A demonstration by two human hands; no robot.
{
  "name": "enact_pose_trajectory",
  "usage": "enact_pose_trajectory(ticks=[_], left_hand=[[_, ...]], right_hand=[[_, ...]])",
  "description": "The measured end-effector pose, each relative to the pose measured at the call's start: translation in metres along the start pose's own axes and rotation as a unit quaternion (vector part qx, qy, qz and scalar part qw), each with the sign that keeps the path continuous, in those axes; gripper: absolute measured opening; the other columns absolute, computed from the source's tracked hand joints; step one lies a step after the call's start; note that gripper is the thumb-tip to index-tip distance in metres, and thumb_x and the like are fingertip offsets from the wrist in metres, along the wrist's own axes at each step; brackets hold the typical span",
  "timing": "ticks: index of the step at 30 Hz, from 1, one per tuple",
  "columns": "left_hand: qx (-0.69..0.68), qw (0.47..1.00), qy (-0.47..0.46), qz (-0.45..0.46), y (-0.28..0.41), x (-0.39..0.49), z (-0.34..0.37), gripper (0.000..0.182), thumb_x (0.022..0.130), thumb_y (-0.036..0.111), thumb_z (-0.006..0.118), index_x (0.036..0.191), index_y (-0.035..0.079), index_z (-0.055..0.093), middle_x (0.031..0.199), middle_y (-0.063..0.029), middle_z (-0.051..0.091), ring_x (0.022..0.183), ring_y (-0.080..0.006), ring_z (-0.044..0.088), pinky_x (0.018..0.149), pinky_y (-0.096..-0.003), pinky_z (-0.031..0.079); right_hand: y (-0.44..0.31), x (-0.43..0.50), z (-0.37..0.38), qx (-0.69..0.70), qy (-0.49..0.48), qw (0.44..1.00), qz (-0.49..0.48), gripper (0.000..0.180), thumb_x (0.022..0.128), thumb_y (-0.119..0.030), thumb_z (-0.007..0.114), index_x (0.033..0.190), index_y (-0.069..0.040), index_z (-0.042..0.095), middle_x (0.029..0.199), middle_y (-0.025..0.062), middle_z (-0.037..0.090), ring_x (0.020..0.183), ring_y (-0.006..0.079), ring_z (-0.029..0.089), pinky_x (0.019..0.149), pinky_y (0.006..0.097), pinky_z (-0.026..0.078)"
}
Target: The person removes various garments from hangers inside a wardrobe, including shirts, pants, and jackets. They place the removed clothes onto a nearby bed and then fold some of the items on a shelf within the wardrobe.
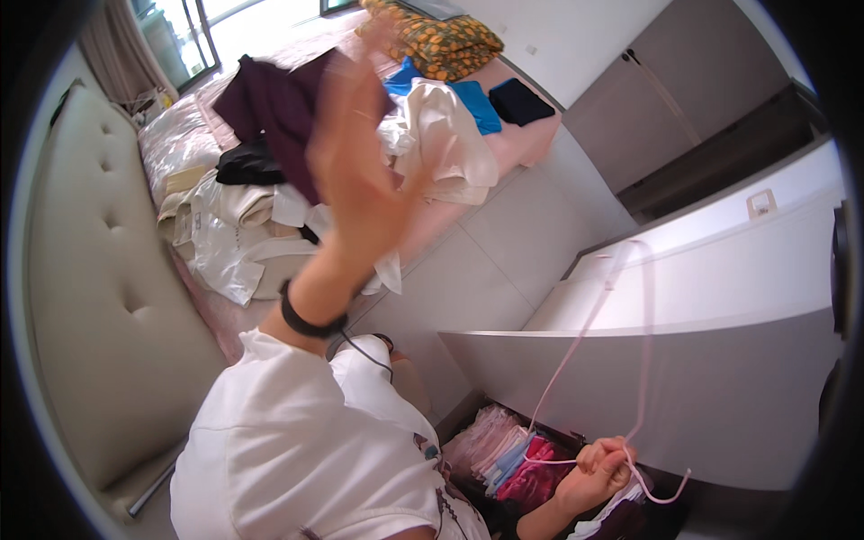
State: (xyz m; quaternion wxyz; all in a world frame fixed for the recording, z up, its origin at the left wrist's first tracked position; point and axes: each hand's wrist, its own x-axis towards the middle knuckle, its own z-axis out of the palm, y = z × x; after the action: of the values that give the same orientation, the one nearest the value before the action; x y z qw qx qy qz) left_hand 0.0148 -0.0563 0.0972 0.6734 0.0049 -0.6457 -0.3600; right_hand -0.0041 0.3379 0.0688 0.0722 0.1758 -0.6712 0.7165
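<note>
My left hand (361,155), blurred and with a black band (314,314) on its wrist, is raised with its thumb held apart from the fingers. Just behind it in the picture is a dark purple garment (270,101), spread and creased over the bed side; whether hand and cloth touch is hard to tell. At lower right, my right hand (597,469) grips a pink wire clothes hanger (567,361) close to its hook. Under the hanger, an open drawer holds folded pink clothes (482,439) and a crumpled red garment (533,476).
White garments (445,142), a black garment (250,162) and a folded navy cloth (520,101) lie on the bed beside a patterned quilt (445,40). A tufted headboard (115,270) stands at left. A white cabinet top (729,283) rises at right, above the drawer.
</note>
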Motion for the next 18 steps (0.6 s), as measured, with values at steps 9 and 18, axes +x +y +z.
enact_pose_trajectory(ticks=[9,18], left_hand=[[-0.156,0.785,-0.565,0.202,0.075,-0.084,0.108,0.02,0.071,0.015,0.069,0.077,0.01,0.051,0.069,-0.0007,0.05,0.062,-0.0183,0.055,0.06,-0.0334,0.048],[-0.375,0.766,-0.518,-0.058,0.144,-0.158,0.202,0.009,0.076,-0.004,0.064,0.079,0.005,0.063,0.058,-0.0067,0.046,0.046,-0.0191,0.047,0.043,-0.0299,0.036]], right_hand=[[-0.049,-0.05,-0.053,-0.059,-0.072,0.991,0.095,0.037,0.094,-0.028,0.057,0.095,0.008,0.06,0.07,0.0066,0.056,0.046,0.0077,0.039,0.043,0.0244,0.026],[-0.17,-0.178,-0.126,-0.205,0.116,0.95,0.204,0.023,0.096,-0.01,0.051,0.109,0.007,0.059,0.081,0.0018,0.056,0.065,0.006,0.041,0.059,0.022,0.036]])
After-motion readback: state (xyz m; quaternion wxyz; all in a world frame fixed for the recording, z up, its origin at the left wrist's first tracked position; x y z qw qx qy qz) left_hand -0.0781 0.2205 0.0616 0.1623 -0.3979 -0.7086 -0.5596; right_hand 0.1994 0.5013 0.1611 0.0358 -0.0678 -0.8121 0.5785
